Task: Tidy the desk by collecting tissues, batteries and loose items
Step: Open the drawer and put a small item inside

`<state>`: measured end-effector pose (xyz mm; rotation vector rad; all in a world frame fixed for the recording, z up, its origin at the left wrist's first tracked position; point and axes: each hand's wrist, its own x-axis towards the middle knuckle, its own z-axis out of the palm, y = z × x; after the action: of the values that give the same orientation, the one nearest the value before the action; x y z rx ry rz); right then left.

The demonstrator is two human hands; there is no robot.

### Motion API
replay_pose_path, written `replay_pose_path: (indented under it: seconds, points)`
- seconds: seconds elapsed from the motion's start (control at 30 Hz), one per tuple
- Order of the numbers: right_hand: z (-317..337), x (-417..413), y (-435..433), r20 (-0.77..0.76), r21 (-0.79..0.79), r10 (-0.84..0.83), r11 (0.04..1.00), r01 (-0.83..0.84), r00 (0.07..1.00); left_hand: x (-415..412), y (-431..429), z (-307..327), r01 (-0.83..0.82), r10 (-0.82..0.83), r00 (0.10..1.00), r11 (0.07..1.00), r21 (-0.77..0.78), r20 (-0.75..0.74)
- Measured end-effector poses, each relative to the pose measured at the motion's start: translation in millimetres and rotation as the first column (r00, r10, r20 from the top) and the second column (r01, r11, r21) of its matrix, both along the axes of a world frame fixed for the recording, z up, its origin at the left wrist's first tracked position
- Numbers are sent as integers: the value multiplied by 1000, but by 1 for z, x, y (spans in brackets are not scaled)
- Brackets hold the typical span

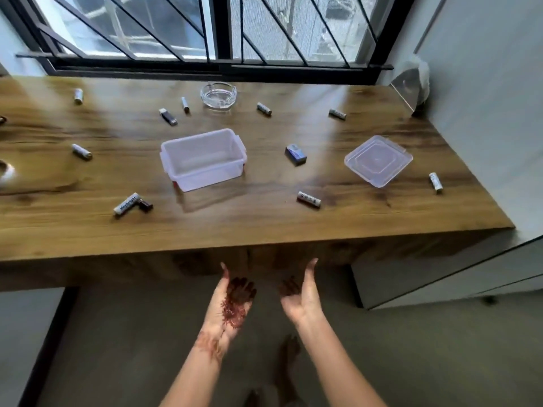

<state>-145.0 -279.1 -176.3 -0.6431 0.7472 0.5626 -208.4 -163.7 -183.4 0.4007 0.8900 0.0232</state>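
Observation:
A clear plastic box (202,158) stands open and empty in the middle of the wooden desk (264,227). Its lid (378,160) lies apart at the right. Several batteries lie scattered around it, among them one (308,199) at the front right, one (82,151) at the left and one (435,181) near the right edge. A white tube (127,203) lies front left beside a small dark item. A small blue box (295,154) and a lighter (168,116) also lie on the desk. My left hand (233,301) and my right hand (299,295) hang open, palms facing each other, below the desk's front edge, holding nothing.
A glass ashtray (218,94) sits at the back by the barred window (205,30). A tissue roll on a holder (417,80) hangs on the right wall. A grey cabinet (440,277) stands under the desk's right end.

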Motion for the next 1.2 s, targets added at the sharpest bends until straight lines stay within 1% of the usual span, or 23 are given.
replay_pose_path:
  seconds: [0.13, 0.23, 0.27, 0.3, 0.33, 0.37, 0.4, 0.43, 0.47, 0.5, 0.53, 0.57, 0.63, 0.67, 0.73, 0.8, 0.87, 0.93, 1.03, 1.13, 1.2]
  points:
    - [-21, 16, -2, -17, -32, -24, 999, 24, 1000, 15, 5, -16, -78, 78, 997, 997, -10, 7]
    - [-30, 26, -2, 26, 13, -73, 997, 73, 997, 22, 6, -27, -108, 110, 993, 993, -48, 42]
    - [-32, 29, -1, 32, 21, -77, 997, 76, 997, 21, 6, -32, -97, 98, 994, 995, -26, 55]
    - [-36, 31, 1, 35, 19, -76, 997, 75, 996, 20, 7, -38, -63, 61, 997, 997, 34, 44]
    - [-39, 33, 2, 40, 15, -76, 997, 75, 996, 18, 7, -43, -16, 15, 1000, 995, 95, 2]
    - [-42, 35, 3, 50, 6, -84, 997, 83, 995, 18, 7, -46, -7, 10, 1000, 994, 109, -25]
    - [-44, 35, 3, 57, 4, -89, 996, 89, 994, 19, 9, -50, -10, 12, 1000, 994, 109, -18]
    - [-46, 34, 3, 58, 4, -95, 995, 95, 994, 20, 11, -52, -41, 38, 999, 996, 80, 38]
    - [-47, 34, 2, 49, 5, -100, 995, 100, 994, 22, 14, -53, -105, 106, 992, 994, -5, 74]
    - [-48, 34, 1, 39, 12, -111, 994, 111, 993, 25, 16, -55, -188, 200, 976, 974, -130, 87]
    - [-47, 35, 1, 31, 21, -120, 993, 119, 992, 27, 18, -54, -230, 257, 962, 945, -232, 93]
    - [-46, 35, 2, 29, 23, -128, 992, 127, 991, 29, 18, -51, -269, 299, 950, 931, -248, 90]
    - [-46, 36, 3, 24, 34, -137, 990, 136, 990, 32, 17, -52, -294, 322, 940, 932, -212, 110]
    - [-46, 36, 3, 21, 46, -136, 990, 135, 990, 32, 15, -47, -280, 314, 940, 934, -222, 136]
    - [-48, 36, 3, 30, 67, -134, 989, 131, 991, 32, 13, -43, -270, 292, 952, 942, -199, 89]
    - [-47, 37, 3, 42, 107, -141, 985, 136, 989, 31, 16, -50, -292, 312, 949, 927, -236, 49]
    - [-47, 37, 1, 30, 138, -154, 979, 149, 988, 29, 19, -53, -283, 309, 949, 919, -274, 56]
    - [-49, 32, -1, 10, 150, -165, 975, 161, 986, 25, 19, -54, -250, 271, 961, 939, -237, 61]
    - [-55, 19, -8, -29, 80, -156, 984, 158, 987, 9, 16, -67, -288, 319, 944, 924, -253, 87]
    - [-63, 7, -15, -39, 27, -142, 989, 143, 989, -6, 12, -75, -262, 287, 955, 933, -248, 71]
    - [-66, 2, -18, -42, 1, -147, 989, 147, 988, -10, 11, -74, -267, 294, 953, 929, -255, 74]
